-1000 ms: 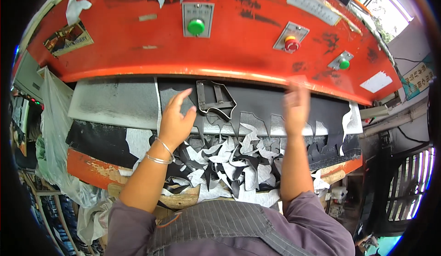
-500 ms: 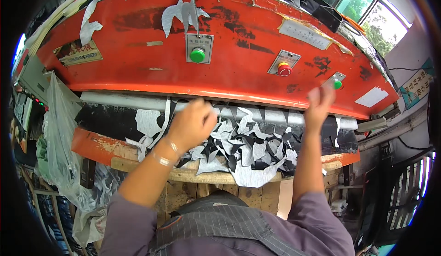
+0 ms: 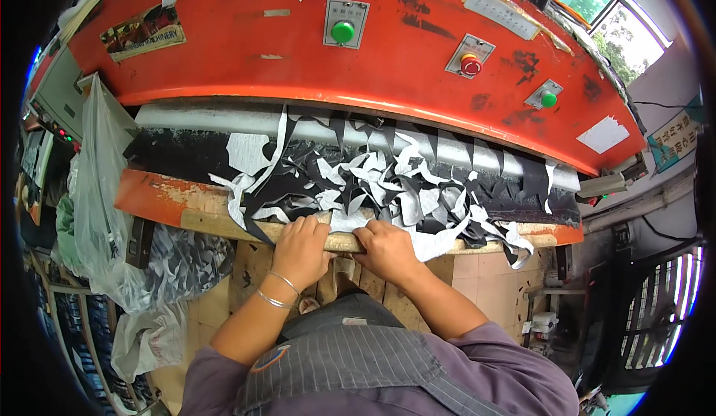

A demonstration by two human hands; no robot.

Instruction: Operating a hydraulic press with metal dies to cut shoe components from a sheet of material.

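Observation:
Both my hands rest at the front of a red press machine (image 3: 246, 43). My left hand (image 3: 300, 250), with two bracelets at its wrist, curls its fingers over the wooden rail (image 3: 212, 224) along the bed's front edge. A short way to its right, my right hand (image 3: 391, 252) grips the same rail. A tangle of grey-white and black sheet offcuts (image 3: 406, 192) lies just beyond my knuckles, spilling over the rail on the right. Under the red beam runs a white slab (image 3: 186, 116), with black sheet material (image 3: 179, 147) before it.
Green buttons (image 3: 342, 32) (image 3: 549, 99) and a red stop button (image 3: 470, 64) sit on the red panel. At the left hangs a clear plastic bag (image 3: 104, 192), above a heap of dark scraps (image 3: 190, 255). A barred black frame (image 3: 660, 311) stands at the right.
Both hands have come down and closer together onto the wooden rail; the right one left the area by the right green button. The view has tilted lower, and the offcuts lie differently.

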